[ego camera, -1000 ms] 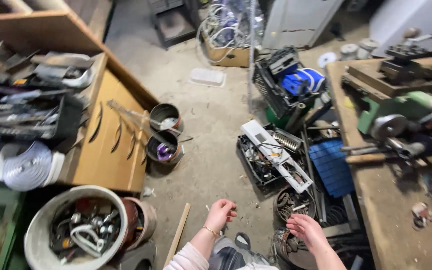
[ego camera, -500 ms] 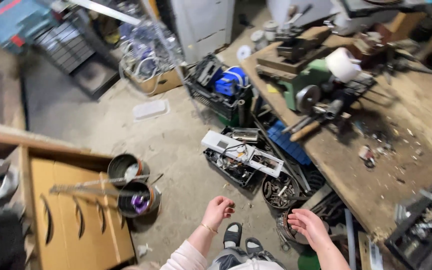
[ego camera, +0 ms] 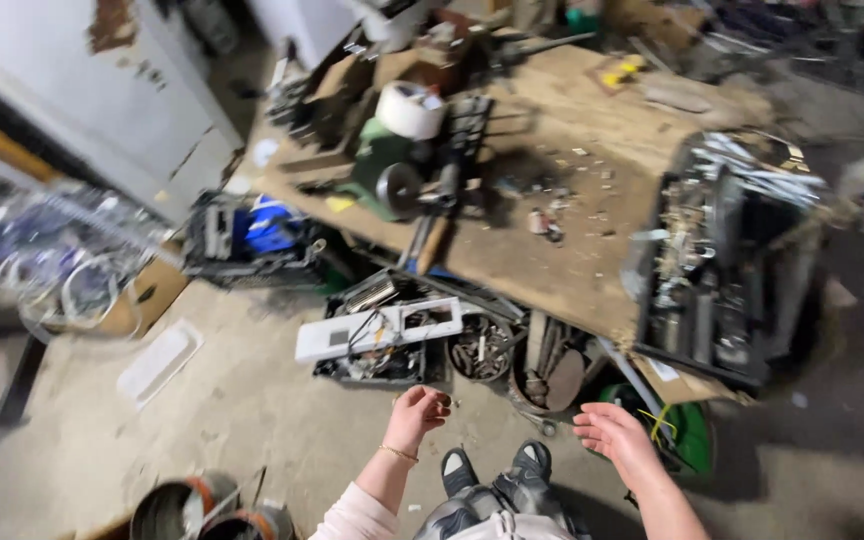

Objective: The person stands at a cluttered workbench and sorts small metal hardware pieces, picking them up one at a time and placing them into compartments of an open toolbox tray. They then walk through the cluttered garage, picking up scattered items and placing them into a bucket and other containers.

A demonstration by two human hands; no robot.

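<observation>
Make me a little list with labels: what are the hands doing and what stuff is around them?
left hand: fingers curled, holds nothing that shows, above the floor
right hand: open, palm up, empty
below hands: two dark shoes
nearest left hand: black crate with a white panel on top
nearest right hand: green tub
behind: cluttered wooden bench

— What's my desk [ego camera: 592, 270] made of?
— Bare wood, rough and dusty, matt all over.
— And the floor [ego camera: 252, 410] under my shoes [ego camera: 497, 470]?
— Grey concrete, gritty. The crate [ego camera: 722, 270] holds dull metal; the white panel [ego camera: 377, 330] looks smooth plastic.
</observation>
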